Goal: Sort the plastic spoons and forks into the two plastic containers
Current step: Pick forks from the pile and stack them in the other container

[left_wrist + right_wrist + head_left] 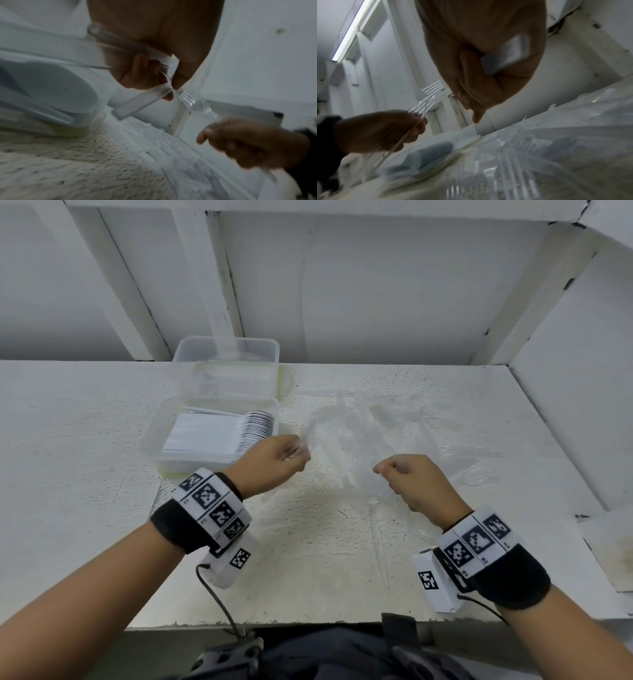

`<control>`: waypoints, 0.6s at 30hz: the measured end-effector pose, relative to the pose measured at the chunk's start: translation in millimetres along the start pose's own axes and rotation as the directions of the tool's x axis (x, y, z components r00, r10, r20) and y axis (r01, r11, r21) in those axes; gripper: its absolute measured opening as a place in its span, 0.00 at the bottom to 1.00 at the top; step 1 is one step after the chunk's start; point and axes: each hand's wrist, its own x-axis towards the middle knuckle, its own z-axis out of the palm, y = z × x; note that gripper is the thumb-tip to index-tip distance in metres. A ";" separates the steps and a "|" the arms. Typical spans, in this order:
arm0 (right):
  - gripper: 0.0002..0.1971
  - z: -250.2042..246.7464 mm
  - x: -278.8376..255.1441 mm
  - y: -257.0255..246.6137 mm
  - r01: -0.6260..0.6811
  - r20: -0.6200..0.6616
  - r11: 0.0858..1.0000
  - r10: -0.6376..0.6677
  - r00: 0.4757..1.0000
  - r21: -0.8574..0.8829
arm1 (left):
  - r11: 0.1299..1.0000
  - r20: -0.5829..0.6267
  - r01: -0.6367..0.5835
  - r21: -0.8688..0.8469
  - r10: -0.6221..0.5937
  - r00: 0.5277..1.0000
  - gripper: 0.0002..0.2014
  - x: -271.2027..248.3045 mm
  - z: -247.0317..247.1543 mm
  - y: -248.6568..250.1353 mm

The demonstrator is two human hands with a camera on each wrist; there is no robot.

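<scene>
A loose pile of clear plastic cutlery (370, 436) lies on the white table, right of two clear containers. The near container (219, 468) holds a stacked row of white spoons (212, 433). The far container (226, 350) stands behind it; its contents are hard to make out. My left hand (298, 455) hovers beside the near container and grips a bundle of clear forks (428, 94). My right hand (387, 469) is over the pile's near edge, fingers curled round one clear fork (197, 105) whose tines point toward the left thumb (180, 75).
White panelled walls close the table at the back and the right. A raised ledge (609, 546) sits at the right front. A few clear pieces (376, 535) lie between the pile and the table's front edge (308, 623). Bare tabletop stretches left of the containers.
</scene>
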 end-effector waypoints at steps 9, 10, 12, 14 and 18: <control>0.20 66.6 23.0 -31.7 0.068 0.205 0.928 0.010 0.979 -0.366 | 0.795 0.016 0.274 -0.541 -0.316 0.949 0.09 -20.8 -18.9 -13.2; 0.16 70.8 24.8 -32.9 0.083 0.211 0.915 0.003 0.978 -0.396 | 0.786 0.024 0.272 -0.555 -0.312 0.950 0.09 -22.1 -18.9 -12.9; 0.14 76.6 26.6 -33.7 0.101 0.202 0.887 -0.009 0.979 -0.450 | 0.758 0.032 0.270 -0.593 -0.313 0.949 0.10 -24.4 -19.3 -12.6; 0.15 81.2 27.9 -32.2 0.100 0.205 0.875 -0.001 0.979 -0.475 | 0.739 0.034 0.266 -0.619 -0.314 0.949 0.10 -26.6 -19.5 -12.8; 0.18 77.3 24.4 -35.2 0.056 0.156 0.904 0.012 0.988 -0.425 | 0.743 0.022 0.259 -0.617 -0.313 0.949 0.11 -30.9 -19.3 -13.5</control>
